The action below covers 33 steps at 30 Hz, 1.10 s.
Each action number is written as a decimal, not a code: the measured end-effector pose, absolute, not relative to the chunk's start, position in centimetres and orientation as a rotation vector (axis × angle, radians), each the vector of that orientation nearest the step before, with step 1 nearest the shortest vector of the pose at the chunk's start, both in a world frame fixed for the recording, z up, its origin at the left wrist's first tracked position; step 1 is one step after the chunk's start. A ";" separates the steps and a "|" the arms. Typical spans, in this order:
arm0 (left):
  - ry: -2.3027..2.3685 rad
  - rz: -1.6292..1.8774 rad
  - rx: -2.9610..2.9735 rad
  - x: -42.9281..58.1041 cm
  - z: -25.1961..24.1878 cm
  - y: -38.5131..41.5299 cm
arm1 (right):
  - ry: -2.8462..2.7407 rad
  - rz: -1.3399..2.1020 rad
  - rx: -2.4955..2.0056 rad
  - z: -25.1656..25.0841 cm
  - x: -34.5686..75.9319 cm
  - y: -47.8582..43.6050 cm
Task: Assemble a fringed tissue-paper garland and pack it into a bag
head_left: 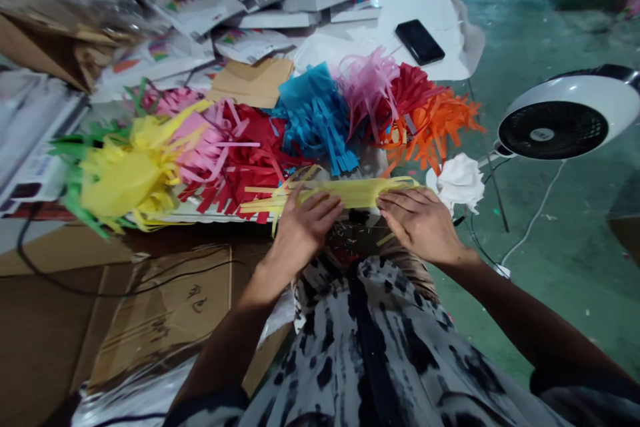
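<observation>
A strip of yellow tissue paper (356, 192) with cut fringe ends stretches across the front edge of the table. My left hand (307, 220) is closed on its left part, fingers bent over the top, with loose yellow strands sticking out to the left. My right hand (417, 220) has its fingers together over the right end of the strip, the thumb lower down. The undersides of both hands are hidden. Just behind the strip lie fringed tissue bundles: a red one (260, 147), a blue one (317, 113) and an orange one (440, 123).
Yellow (130, 180) and pink tissue bundles (370, 83) lie along the table. Behind are stacked white packets (190, 10) and a black phone (420, 41). A white fan (555, 127) stands at right beside crumpled white tissue (463, 183). Cardboard boxes (165, 307) sit below left.
</observation>
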State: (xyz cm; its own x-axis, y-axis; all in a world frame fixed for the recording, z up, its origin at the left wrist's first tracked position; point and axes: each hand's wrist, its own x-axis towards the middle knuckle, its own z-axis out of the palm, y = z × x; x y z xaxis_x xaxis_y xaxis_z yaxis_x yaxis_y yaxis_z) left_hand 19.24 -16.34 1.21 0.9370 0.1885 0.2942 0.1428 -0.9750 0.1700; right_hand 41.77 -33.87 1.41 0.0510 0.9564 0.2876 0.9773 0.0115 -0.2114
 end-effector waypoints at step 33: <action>0.243 0.663 2.792 23.8 -0.1 -16.8 | -1.860 -0.128 -2.020 1.1 42.0 -32.5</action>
State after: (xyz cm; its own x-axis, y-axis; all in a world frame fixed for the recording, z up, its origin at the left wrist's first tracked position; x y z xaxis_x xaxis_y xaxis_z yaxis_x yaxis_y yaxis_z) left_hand 23.82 -16.84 -0.10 0.8817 0.2205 0.4170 0.1015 -0.9520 0.2889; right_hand 41.97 -32.54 1.11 0.1151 0.9388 0.3247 0.9745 -0.0434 -0.2202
